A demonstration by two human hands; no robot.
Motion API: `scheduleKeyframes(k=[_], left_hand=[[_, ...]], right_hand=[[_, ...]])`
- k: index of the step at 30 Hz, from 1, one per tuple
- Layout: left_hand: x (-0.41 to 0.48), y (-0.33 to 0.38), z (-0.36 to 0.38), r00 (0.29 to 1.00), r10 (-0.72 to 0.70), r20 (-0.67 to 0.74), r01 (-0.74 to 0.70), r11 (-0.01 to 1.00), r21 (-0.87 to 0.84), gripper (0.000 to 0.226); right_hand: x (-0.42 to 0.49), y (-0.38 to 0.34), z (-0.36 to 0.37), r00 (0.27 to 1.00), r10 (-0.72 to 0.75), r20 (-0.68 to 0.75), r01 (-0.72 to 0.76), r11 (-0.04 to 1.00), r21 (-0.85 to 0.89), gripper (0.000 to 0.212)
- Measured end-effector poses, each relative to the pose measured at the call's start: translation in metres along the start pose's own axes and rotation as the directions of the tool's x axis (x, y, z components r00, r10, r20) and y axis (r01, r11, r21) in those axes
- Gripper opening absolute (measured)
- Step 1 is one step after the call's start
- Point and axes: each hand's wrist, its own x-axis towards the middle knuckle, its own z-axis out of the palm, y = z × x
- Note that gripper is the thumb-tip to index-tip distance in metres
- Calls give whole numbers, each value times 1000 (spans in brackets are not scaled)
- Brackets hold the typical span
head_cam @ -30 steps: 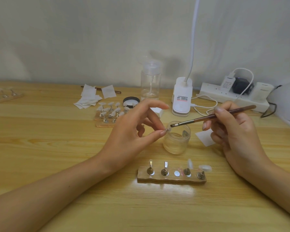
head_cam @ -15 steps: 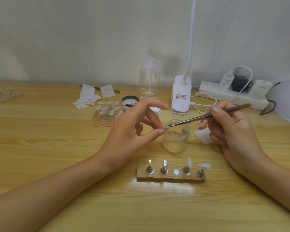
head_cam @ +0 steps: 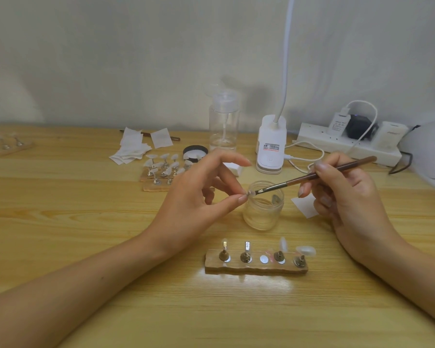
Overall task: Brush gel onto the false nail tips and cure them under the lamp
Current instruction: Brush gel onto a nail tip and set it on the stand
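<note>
My left hand (head_cam: 199,194) pinches a small clear nail tip (head_cam: 250,193) between thumb and fingertip, above the left rim of a clear glass jar (head_cam: 263,209). In my right hand (head_cam: 347,194) is a brown-handled brush (head_cam: 312,175), and its bristles touch the tip. Near the front, a wooden holder strip (head_cam: 255,266) carries several metal stands; the two on the right bear clear nail tips (head_cam: 305,250), the two on the left are bare. The white clip lamp (head_cam: 270,146) stands behind the jar.
Another wooden holder with several nail tips (head_cam: 161,169) sits at the back left, beside white wipes (head_cam: 133,146) and a black-rimmed lid (head_cam: 195,151). A clear pump bottle (head_cam: 222,124) and a power strip (head_cam: 347,143) line the wall. A white wipe (head_cam: 304,205) lies beside my right hand.
The brush tip stays on the pinched nail tip and both hands hold almost still over the jar. The view shifted slightly.
</note>
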Motion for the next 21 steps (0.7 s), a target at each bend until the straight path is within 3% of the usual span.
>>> scheduleKeyframes(k=[21], left_hand=[[0,-1,0,1000,-8,7,8,1000,0,37]], right_hand=[[-1,0,0,1000,-10,21,10,1000,-5,22]])
